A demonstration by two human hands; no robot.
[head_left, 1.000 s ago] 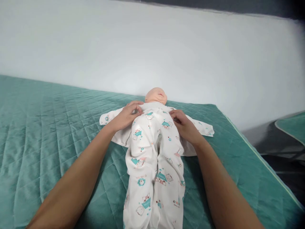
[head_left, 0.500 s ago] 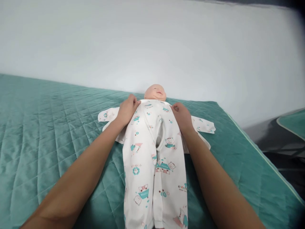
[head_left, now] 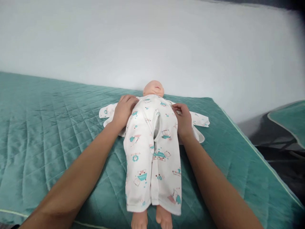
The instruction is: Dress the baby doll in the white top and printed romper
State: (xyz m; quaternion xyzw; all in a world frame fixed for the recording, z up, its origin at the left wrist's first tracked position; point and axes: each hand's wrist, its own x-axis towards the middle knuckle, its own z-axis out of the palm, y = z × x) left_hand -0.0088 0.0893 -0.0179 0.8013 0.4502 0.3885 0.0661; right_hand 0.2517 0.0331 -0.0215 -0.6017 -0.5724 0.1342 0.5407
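A baby doll (head_left: 153, 88) lies on its back with its head toward the wall. White printed split-crotch baby pants (head_left: 140, 143) cover its front from just under the neck to the ankles. Whether its legs are inside them I cannot tell. Both bare feet (head_left: 140, 219) stick out below the cuffs. My left hand (head_left: 124, 110) rests against the upper left side of the pants, fingers laid toward them. At the upper right edge, my right hand (head_left: 183, 117) has its fingers curled on the fabric. A matching baby top (head_left: 199, 119) spreads out beneath, its sleeves to either side.
A green quilted cover (head_left: 71, 127) lies under the doll, with a pale-edged border at the right and front. Behind rises a white wall (head_left: 152, 41). Another green surface (head_left: 290, 119) and dark items stand at the far right.
The view has shifted, so the cuffs and the doll's feet show now. My left fingers have gone from pinching the top of the pants to lying along their side.
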